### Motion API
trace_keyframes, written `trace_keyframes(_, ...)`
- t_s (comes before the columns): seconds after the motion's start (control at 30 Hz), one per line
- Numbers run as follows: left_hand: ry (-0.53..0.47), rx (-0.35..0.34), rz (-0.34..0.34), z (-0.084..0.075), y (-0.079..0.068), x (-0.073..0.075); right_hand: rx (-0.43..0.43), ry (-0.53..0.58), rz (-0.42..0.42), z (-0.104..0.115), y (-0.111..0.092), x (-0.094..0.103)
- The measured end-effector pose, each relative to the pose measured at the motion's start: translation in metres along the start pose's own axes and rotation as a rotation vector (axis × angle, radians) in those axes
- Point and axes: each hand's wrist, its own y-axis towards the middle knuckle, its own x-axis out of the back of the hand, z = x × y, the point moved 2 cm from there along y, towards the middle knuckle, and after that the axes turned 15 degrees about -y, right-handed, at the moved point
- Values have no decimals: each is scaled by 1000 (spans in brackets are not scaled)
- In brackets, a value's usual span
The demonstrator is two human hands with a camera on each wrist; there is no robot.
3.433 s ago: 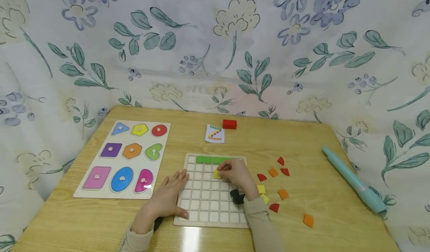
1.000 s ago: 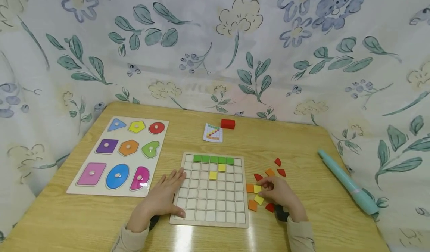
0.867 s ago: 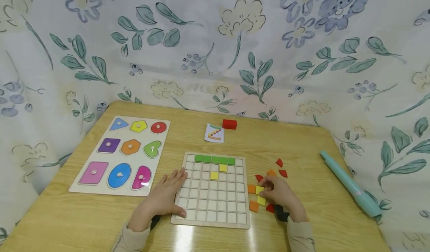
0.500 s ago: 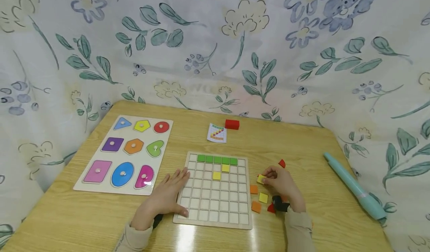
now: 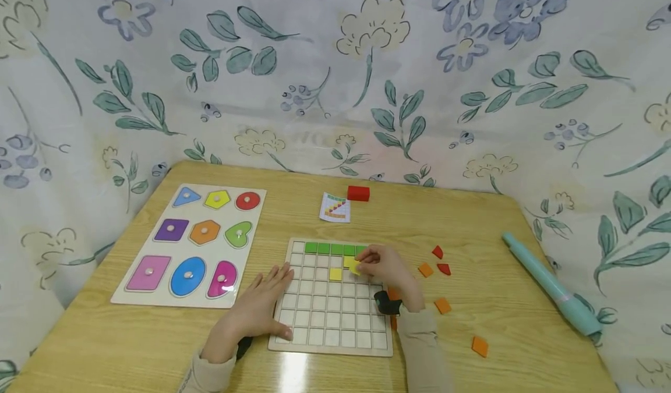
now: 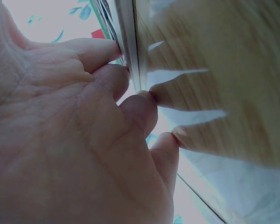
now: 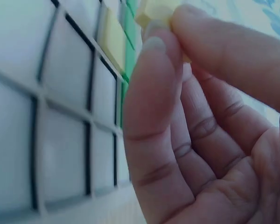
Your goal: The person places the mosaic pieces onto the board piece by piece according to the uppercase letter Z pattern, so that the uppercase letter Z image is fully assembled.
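Observation:
A wooden grid board (image 5: pixel 317 320) lies on the table with a row of green square tiles (image 5: pixel 324 248) near its top. One yellow tile (image 5: pixel 335 274) sits in a cell below that row; another, in the row above and one column right, is partly covered. My right hand (image 5: pixel 388 271) is over the board's upper right, pinching a yellow square tile (image 7: pixel 156 11) between thumb and fingers. Along the board's left edge, my left hand (image 5: pixel 251 311) rests with fingers extended; its fingertips touch the board's side and the table in the left wrist view.
Orange tiles (image 5: pixel 442 305) and red quarter-round pieces (image 5: pixel 444 269) lie loose on the right; my right arm hides some. Behind the board are a pattern card (image 5: pixel 335 208) and a red block (image 5: pixel 359 193). A knobbed shape puzzle (image 5: pixel 194 247) lies left, a teal wand-like object (image 5: pixel 550 285) far right.
The yellow tile held earlier now lies in a cell. My right hand went to the loose pieces, picked up another yellow tile and came back left over the board. My left hand stayed put.

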Motion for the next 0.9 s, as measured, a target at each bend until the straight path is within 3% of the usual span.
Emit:
trace_keyframes(0.2,6,-8,1,1,0,1,-11,-29,25,17,4,-20)
trace_keyframes(0.47,3,12,-4,2,2,-1,47,-91,88,42,9,-50)
trace_keyframes(0.67,3,11,-1,3,2,-2,45,-110,57,48,9,-62)
trace_keyframes(0.9,20,2,-1,4,1,-2,62,-210,9,52,10,-68)
